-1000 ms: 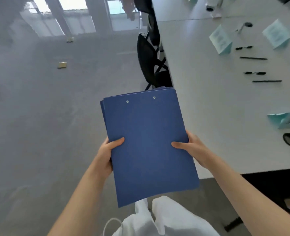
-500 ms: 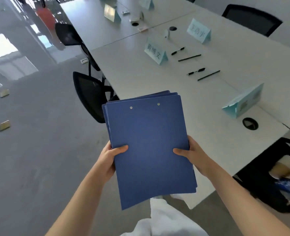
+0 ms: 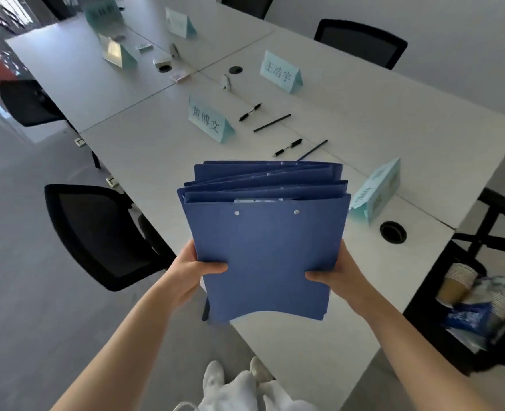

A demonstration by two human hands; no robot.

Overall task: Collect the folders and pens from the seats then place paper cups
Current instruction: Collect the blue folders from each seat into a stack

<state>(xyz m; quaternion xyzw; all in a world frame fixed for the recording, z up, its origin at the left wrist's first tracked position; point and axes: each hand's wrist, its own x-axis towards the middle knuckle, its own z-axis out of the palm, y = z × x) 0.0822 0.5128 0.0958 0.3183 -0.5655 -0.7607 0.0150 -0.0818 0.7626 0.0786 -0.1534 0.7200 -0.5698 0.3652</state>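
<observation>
We hold a stack of flat blue plastic folders (image 3: 263, 247) above the near corner of the long white conference table (image 3: 393, 149). Our left hand (image 3: 190, 269) grips the stack's left edge, thumb curled over the top cover; our right hand (image 3: 338, 275) grips the right edge the same way. The far ends of the folders fan apart. Beyond the stack on the table lie two black pens (image 3: 249, 112) (image 3: 288, 147) and two thin dark pencils (image 3: 272, 123) (image 3: 313, 149), between a pale teal folded name card (image 3: 208, 120) and a second one (image 3: 280, 72) farther off. A third teal card (image 3: 375, 191) stands just right of the stack. Right of the table, stacked brown paper cups (image 3: 455, 283) lie in a black basket (image 3: 423, 324). A black mesh chair (image 3: 97, 232) stands left of the table.
</observation>
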